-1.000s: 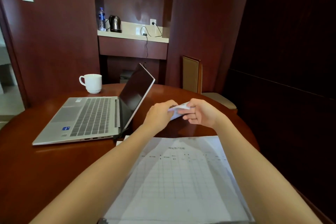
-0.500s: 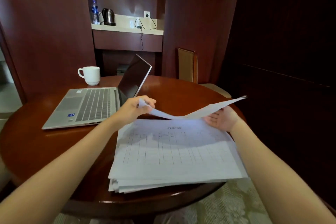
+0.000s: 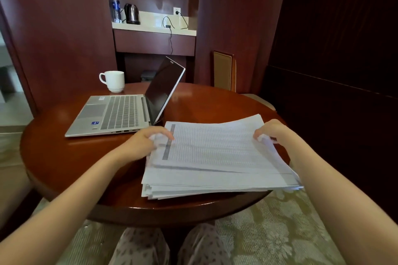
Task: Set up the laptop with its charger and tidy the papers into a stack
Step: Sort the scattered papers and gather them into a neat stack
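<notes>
A thick stack of printed papers (image 3: 215,157) lies on the round wooden table (image 3: 64,157), near its front edge, with a lined sheet on top. My left hand (image 3: 146,142) grips the stack's left edge, fingers curled over the top sheet. My right hand (image 3: 271,131) pinches the right edge of the top sheets. An open silver laptop (image 3: 120,112) sits to the left, screen dark and turned sideways to me. A black charger cable (image 3: 171,34) hangs from the wall socket (image 3: 177,11) over the far shelf; I cannot tell whether it reaches the laptop.
A white mug (image 3: 114,81) stands behind the laptop. On the back shelf are a kettle (image 3: 131,13) and a water bottle (image 3: 116,7). A chair (image 3: 224,71) stands past the table's far side. My knees are under the front edge.
The loose sheet I held above the pile now lies on top of the stack. Both hands have dropped to the stack's side edges. The camera has tilted down and pulled back.
</notes>
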`<state>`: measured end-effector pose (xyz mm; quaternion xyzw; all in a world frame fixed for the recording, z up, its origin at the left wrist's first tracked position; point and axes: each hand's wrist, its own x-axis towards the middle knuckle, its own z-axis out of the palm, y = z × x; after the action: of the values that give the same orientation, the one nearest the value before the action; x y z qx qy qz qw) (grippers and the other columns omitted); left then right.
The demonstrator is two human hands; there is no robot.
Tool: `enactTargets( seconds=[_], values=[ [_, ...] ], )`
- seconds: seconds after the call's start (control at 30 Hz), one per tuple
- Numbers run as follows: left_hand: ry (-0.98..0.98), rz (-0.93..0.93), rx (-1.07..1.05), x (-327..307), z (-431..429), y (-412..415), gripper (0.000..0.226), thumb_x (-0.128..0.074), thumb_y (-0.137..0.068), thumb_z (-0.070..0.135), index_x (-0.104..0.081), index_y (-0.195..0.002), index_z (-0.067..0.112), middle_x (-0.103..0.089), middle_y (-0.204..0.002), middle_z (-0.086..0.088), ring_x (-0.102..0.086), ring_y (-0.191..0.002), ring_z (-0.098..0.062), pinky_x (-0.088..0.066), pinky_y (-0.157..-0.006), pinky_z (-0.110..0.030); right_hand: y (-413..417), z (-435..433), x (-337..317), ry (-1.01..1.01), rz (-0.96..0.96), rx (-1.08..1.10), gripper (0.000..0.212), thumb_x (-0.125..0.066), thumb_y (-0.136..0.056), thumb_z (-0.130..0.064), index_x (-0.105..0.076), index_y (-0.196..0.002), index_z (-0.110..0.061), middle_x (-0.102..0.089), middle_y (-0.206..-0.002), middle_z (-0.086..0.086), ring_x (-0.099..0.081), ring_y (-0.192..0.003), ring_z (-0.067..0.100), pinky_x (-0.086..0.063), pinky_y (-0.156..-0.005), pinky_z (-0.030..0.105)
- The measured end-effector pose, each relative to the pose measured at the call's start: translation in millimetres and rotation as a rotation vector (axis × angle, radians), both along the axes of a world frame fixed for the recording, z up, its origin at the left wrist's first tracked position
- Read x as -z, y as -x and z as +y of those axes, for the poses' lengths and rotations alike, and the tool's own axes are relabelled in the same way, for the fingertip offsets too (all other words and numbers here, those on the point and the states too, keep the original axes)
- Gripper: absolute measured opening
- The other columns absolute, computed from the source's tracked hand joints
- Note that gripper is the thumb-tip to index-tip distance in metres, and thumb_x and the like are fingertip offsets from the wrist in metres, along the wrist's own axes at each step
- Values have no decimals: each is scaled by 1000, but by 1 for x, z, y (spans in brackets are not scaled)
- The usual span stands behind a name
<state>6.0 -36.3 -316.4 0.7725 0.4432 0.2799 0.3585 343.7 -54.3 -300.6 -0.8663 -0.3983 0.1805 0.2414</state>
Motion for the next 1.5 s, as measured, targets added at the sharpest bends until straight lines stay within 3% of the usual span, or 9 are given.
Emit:
enactTargets(
  seconds=[0.1, 0.2, 0.33, 0.47, 0.6, 0.77, 1.17, 1.3, 1.5],
  values=[
    [162, -151, -288, -1, 1, 5, 53, -34, -83, -15, -54, -121, 16, -47, -136, -17, -39, -130, -32, -35, -104, -40, -4, -2, 4, 50, -6, -69, 60, -73, -79, -29, -45, -125, -4, -44, -108, 8, -44, -94, 22, -44, -78, 29],
    [325, -240, -255, -1, -13, -6, 26, -38, -95, 7, -57, -112, 14, -59, -115, -11, -52, -114, -28, -41, -89, -28, 2, -7, 6, 93, 22, -163, 62, -72, -81, -29, -47, -131, -2, -51, -103, 4, -48, -89, 19, -44, -69, 23],
    [397, -342, -283, 2, -20, -19, 52, -46, -92, 6, -35, -142, 14, -36, -144, -7, -31, -135, -27, -31, -103, -34, 8, -9, 4, 77, 128, -245, 78, -77, -75, -26, -39, -140, -5, -42, -142, 11, -42, -128, 32, -39, -106, 44],
    [444, -387, -304, 0, -15, -20, 46, -46, -89, 3, -42, -134, 9, -46, -137, -9, -43, -125, -30, -38, -101, -40, 7, -11, -4, -31, 316, -109, 72, -77, -73, -9, -41, -136, -5, -36, -144, 16, -39, -129, 37, -40, -104, 48],
    [424, -388, -345, 0, -15, -31, 65, -49, -89, 5, -22, -147, 19, -27, -151, -10, -28, -137, -34, -27, -112, -47, 5, -12, -5, -54, 450, -75, 64, -67, -82, -4, -37, -139, -3, -31, -148, 18, -33, -134, 38, -34, -109, 48],
    [387, -355, -346, -3, -15, -39, 66, -50, -89, 4, -21, -147, 17, -22, -153, -9, -21, -140, -31, -23, -111, -44, 5, -18, -3, -78, 507, -15, 69, -67, -79, 2, -35, -141, -5, -24, -151, 17, -28, -137, 37, -34, -109, 46],
    [550, -527, -350, -8, -14, 5, 60, -52, -78, -20, -39, -133, 1, -48, -125, -3, -46, -117, -25, -39, -94, -34, 32, -24, -4, 6, 260, -77, 68, -67, -82, -10, -33, -141, -5, -26, -150, 17, -29, -135, 36, -34, -104, 41],
    [542, -504, -338, -2, -16, 4, 82, -55, -73, -24, -28, -145, 7, -46, -136, -14, -48, -119, -33, -44, -87, -38, 37, -29, -9, -25, 230, -114, 76, -74, -75, -6, -35, -140, -4, -36, -145, 15, -38, -130, 37, -39, -101, 41],
    [562, -543, -336, -2, -18, 3, 79, -52, -76, -23, -28, -144, 9, -44, -137, -14, -46, -119, -35, -42, -85, -38, 44, -32, -8, -71, 163, -183, 69, -66, -80, 1, -33, -141, -8, -35, -144, 13, -36, -130, 33, -37, -102, 41]
  ],
)
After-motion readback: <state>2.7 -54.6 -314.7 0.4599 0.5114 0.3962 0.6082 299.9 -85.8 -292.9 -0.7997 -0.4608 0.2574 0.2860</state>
